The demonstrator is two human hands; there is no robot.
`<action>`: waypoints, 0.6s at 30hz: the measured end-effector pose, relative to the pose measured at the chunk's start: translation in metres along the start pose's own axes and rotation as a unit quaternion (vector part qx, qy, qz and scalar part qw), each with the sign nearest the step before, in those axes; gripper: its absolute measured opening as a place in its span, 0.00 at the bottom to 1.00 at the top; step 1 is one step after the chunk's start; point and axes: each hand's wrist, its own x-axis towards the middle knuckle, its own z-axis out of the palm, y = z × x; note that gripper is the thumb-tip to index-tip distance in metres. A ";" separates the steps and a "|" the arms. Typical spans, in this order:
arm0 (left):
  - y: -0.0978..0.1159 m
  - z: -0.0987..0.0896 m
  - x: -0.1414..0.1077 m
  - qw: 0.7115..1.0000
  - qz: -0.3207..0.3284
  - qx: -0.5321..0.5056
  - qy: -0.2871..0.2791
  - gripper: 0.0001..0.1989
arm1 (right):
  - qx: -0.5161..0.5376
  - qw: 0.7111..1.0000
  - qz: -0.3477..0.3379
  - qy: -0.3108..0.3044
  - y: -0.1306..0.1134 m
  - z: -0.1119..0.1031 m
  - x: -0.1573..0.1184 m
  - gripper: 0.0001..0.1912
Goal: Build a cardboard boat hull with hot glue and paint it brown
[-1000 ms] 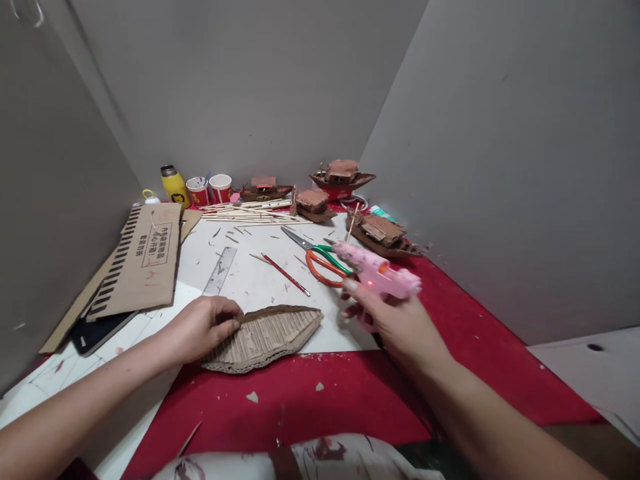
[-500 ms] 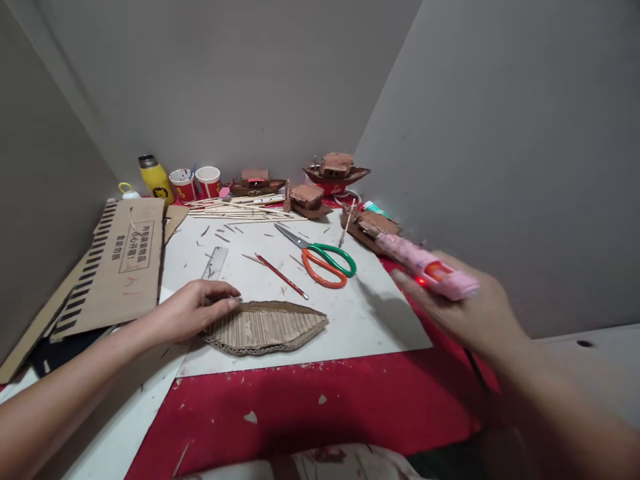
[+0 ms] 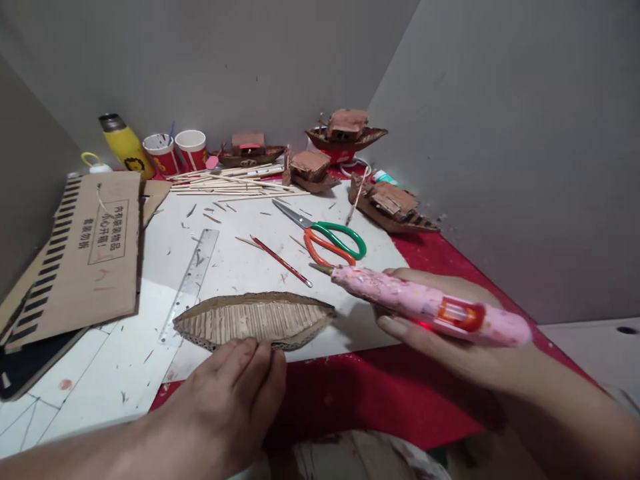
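Note:
A leaf-shaped corrugated cardboard hull point(image 3: 255, 321) with raised edges lies on the white board. Its near edge is pinched by my left hand point(image 3: 235, 393), whose fingers are bent together over the rim. My right hand point(image 3: 450, 340) is wrapped round a pink hot glue gun point(image 3: 410, 300) with a red light glowing beneath it. The gun's dark nozzle points left, above and near the hull's right tip, close to the orange and green scissors point(image 3: 335, 243). A red pencil point(image 3: 283, 261) and a clear ruler point(image 3: 190, 287) lie behind the hull.
Several brown model boats point(image 3: 395, 203) stand at the back and right. Thin wooden sticks point(image 3: 225, 183), two paper cups point(image 3: 191, 150) and a yellow bottle point(image 3: 127, 148) are at the back. Printed cardboard point(image 3: 95, 247) lies at the left. Grey walls point(image 3: 500, 133) enclose the table.
My left hand has moved from the hull's left end to its near edge. The glue gun in my right hand has come nearer and away from the right boat. The view has shifted.

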 end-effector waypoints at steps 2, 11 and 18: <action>-0.007 -0.003 0.007 1.000 -0.002 -0.025 -0.013 0.17 | 0.008 0.996 -0.046 -0.082 0.000 0.004 0.008 0.17; -0.015 0.003 0.011 0.994 -0.018 -0.064 -0.089 0.20 | 0.049 0.981 -0.036 -0.183 0.007 0.021 0.021 0.11; -0.014 0.000 0.015 0.995 -0.005 -0.020 -0.096 0.18 | 0.071 0.982 0.044 -0.171 0.014 0.024 0.014 0.04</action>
